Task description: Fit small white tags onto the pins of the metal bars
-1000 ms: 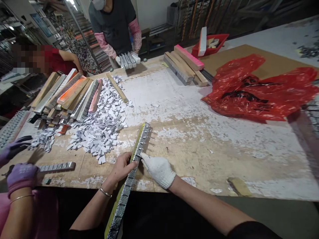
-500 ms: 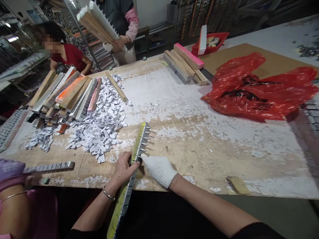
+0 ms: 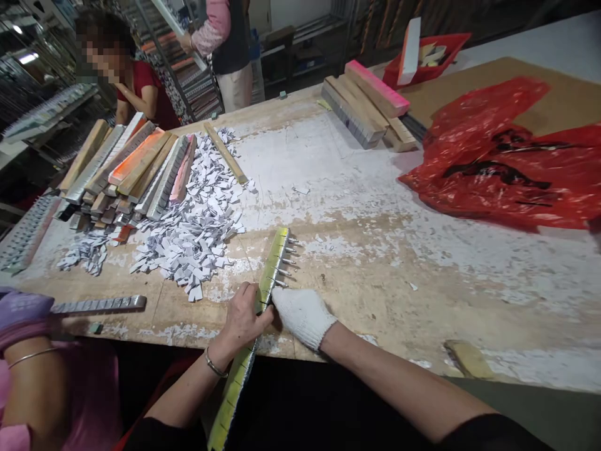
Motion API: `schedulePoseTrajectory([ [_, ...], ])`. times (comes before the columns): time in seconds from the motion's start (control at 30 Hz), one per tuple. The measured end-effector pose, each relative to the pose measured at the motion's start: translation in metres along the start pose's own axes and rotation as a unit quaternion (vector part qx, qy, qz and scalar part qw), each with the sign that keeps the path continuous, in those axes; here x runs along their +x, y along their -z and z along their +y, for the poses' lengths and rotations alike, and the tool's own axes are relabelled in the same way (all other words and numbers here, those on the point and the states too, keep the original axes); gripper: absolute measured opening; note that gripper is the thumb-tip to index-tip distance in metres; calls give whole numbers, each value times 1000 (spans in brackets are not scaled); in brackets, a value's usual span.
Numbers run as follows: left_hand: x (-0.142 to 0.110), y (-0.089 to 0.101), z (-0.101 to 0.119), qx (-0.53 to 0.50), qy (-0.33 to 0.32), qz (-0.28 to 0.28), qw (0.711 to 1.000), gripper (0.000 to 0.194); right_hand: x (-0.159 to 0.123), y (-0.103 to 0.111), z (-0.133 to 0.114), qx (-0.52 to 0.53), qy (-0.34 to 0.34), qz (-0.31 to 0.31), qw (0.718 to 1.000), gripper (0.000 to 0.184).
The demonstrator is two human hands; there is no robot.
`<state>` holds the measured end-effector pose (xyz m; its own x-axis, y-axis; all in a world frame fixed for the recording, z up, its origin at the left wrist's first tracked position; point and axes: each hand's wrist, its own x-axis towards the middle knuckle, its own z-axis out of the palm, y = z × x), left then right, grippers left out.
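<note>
My bare left hand (image 3: 244,316), with a bracelet at the wrist, is wrapped round a long yellow-green bar (image 3: 271,269). The bar lies slanted, its far end on the table and its near end past the edge by my body. A row of thin metal pins (image 3: 287,260) sticks out from its silvery right side, beyond my hands. My right hand (image 3: 303,315), in a white knitted glove, is closed against that side, just below the last visible pin. Its fingertips are bunched together; whatever they pinch is hidden.
White chips (image 3: 188,238) lie heaped left of the bar, beside stacked wooden bars (image 3: 136,163). A red plastic bag (image 3: 493,169) and more bars (image 3: 357,116) are at the right. A co-worker's purple-gloved hand (image 3: 23,313) is close on my left, by a grey bar (image 3: 107,304). Two people are across the table.
The view has shifted slightly. My right hand stays closed at the bar, a little lower along its side. The standing person across the table has turned and moved the bars away leftward.
</note>
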<state>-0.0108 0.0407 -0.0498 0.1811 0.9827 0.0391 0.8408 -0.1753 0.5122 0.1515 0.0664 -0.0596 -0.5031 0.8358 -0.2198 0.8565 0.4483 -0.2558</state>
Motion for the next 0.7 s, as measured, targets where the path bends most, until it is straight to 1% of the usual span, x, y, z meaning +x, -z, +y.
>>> schedulePoseTrajectory([
  [0.13, 5, 1, 1, 5, 15, -3, 1000, 26, 4, -3, 2, 3, -3, 3, 1000, 16],
  [0.27, 17, 1, 4, 2, 36, 1, 999, 30, 8, -2, 13, -5, -21, 23, 999, 21],
  [0.37, 25, 2, 4, -2, 40, 13, 999, 29, 2, -1, 26, -4, -49, 43, 998, 24],
  [0.47, 32, 12, -6, 1, 40, 16, 999, 26, -13, -1, 39, 13, -78, 57, 995, 25],
  [0.5, 35, 17, -12, 16, 39, 24, 999, 27, -17, -1, 42, 20, -82, 64, 994, 26],
  [0.57, 45, 32, -26, 109, 30, 30, 993, 27, -24, -2, 44, 35, -80, 76, 993, 27],
  [0.63, 57, 45, -40, 227, 16, 23, 973, 29, -27, -2, 44, 44, -78, 83, 993, 27],
  [0.7, 68, 55, -49, 296, 0, 2, 955, 28, -26, -3, 42, 47, -81, 80, 992, 26],
])
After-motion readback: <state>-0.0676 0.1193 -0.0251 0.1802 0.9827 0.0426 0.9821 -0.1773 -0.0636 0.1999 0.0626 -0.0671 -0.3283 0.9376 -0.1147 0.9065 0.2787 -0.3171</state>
